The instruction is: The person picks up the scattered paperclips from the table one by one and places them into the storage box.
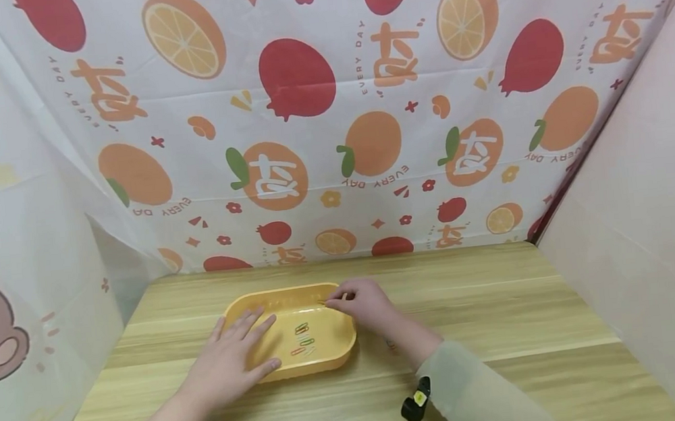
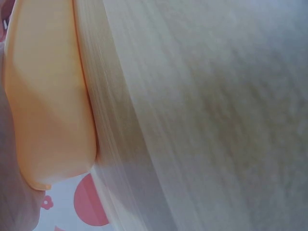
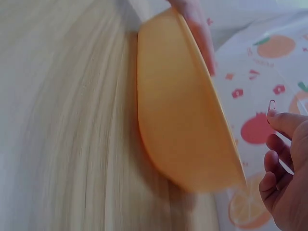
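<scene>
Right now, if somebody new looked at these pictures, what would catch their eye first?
Probably the bold fruit-print cloth hanging behind the table. Next, the yellow tray on the table, with a few colored paper clips inside. Then the hands: the left hand spread at the tray's left side, the right hand pinching a single clip over its right side.

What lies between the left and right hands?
Head view: a loose cluster of multicoloured wire paper clips on the floor of the yellow, rounded plastic tray.
</scene>
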